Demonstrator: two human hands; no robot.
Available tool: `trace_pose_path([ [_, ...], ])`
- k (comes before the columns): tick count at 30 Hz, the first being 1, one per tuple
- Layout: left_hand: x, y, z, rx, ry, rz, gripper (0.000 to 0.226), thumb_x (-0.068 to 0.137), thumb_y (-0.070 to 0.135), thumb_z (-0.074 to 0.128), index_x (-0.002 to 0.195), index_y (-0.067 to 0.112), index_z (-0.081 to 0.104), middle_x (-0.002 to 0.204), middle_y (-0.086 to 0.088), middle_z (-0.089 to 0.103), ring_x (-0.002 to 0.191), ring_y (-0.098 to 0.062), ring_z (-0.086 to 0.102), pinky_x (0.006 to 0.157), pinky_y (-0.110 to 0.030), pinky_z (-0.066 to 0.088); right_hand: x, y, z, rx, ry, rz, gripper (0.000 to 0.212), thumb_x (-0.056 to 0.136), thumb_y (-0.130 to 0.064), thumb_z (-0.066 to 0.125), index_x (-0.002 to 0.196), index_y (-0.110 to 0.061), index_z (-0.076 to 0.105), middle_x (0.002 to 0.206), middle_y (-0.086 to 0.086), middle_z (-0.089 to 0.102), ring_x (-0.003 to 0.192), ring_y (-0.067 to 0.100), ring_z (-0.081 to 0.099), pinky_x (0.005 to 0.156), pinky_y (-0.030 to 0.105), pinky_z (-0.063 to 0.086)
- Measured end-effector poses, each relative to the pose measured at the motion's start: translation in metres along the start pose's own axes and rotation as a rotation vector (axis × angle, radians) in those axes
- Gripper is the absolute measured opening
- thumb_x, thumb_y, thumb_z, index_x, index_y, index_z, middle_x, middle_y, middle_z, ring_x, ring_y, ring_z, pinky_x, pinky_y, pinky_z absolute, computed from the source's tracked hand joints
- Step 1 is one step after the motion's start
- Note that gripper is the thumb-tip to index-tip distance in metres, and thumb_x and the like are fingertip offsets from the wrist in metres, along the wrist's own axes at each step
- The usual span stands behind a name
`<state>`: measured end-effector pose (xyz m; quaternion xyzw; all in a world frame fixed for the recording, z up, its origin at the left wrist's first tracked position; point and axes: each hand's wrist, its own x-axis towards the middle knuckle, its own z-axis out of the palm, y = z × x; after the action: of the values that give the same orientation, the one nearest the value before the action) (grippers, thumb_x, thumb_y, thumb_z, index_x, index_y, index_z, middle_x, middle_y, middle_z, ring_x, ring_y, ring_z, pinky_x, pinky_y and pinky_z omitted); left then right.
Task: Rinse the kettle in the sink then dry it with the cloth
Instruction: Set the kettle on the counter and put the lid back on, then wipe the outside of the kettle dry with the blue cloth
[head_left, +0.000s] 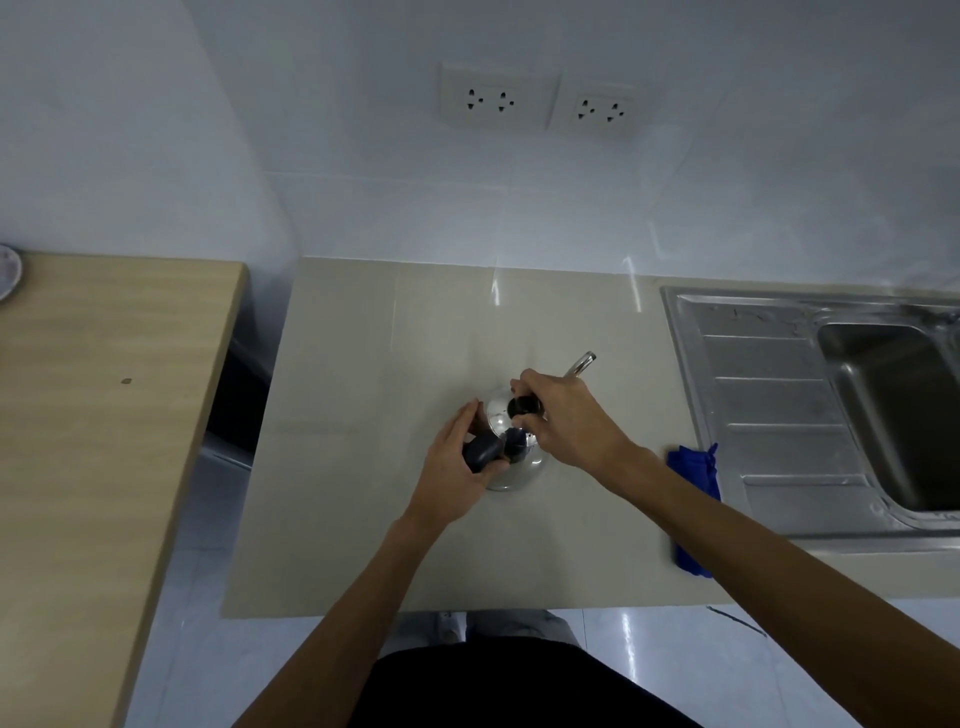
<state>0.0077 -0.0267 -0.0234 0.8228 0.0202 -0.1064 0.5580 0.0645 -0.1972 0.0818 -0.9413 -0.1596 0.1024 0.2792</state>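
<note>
On the far left a wooden table (104, 395) is standing, with a small dish (8, 271) peeking in at its edge. Next to it the pale tabletop (389, 338) is carrying the shiny kettle (511, 467), which is sitting upright near the middle, well apart from the sink. The left hand (457, 467) is curling its grip around the dark handle (483, 453), probably to keep the kettle from sliding. The right hand (563, 415) is reaching over the top, and its grip is pinching the black lid knob (522, 406), likely so the lid can come off before any water goes in. The thin spout (582, 364) is poking out behind that hand, pointing away toward the wall. Farther right, a blue cloth (693, 478) is lying partly under the right arm, just beside the metal draining board, waiting close by for the drying. At the far right the sink (883, 405) is sitting with its bowl looking dry, so the rinsing is not started yet.
</note>
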Motion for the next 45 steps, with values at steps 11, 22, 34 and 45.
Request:
trace_pose_path([
  [11,-0.009,0.014,0.008,-0.065,0.079,0.031,0.064,0.074,0.02,0.083,0.12,0.043,0.046,0.114,0.012,0.056,0.105,-0.001,0.056,0.08,-0.009,0.046,-0.002,0.004,0.001,0.055,-0.038,0.013,0.023,0.085,-0.002,0.067,0.105,-0.005,0.056,0.103,0.009,0.067,0.088,0.027,0.062,0.07,0.019,0.044],
  [22,-0.015,0.034,0.018,0.032,0.218,-0.046,0.1,0.078,0.045,0.078,0.155,0.015,0.022,0.157,0.002,0.029,0.144,-0.009,0.025,0.113,-0.027,0.022,-0.031,0.024,0.004,0.187,0.231,0.039,0.056,0.089,-0.029,0.071,0.138,-0.014,0.05,0.129,0.006,0.064,0.111,0.016,0.06,0.097,0.013,0.042],
  [34,0.042,0.063,0.017,0.365,0.107,0.411,0.042,0.096,0.042,0.046,0.127,0.017,0.058,0.138,0.009,0.058,0.14,-0.016,0.041,0.112,-0.038,0.039,-0.147,0.21,0.019,-0.122,0.333,0.556,0.037,0.088,-0.011,0.069,0.125,-0.004,0.065,0.131,0.018,0.061,0.118,0.041,0.058,0.101,0.044,0.045],
  [45,0.042,0.063,0.021,0.287,0.109,0.391,0.036,0.098,0.039,0.045,0.122,0.017,0.059,0.134,0.008,0.06,0.137,-0.018,0.047,0.112,-0.039,0.04,-0.174,0.258,0.078,-0.228,0.191,0.509,0.057,0.103,-0.044,0.022,0.155,-0.021,0.026,0.162,0.01,0.026,0.151,0.029,0.019,0.12,0.056,0.02],
])
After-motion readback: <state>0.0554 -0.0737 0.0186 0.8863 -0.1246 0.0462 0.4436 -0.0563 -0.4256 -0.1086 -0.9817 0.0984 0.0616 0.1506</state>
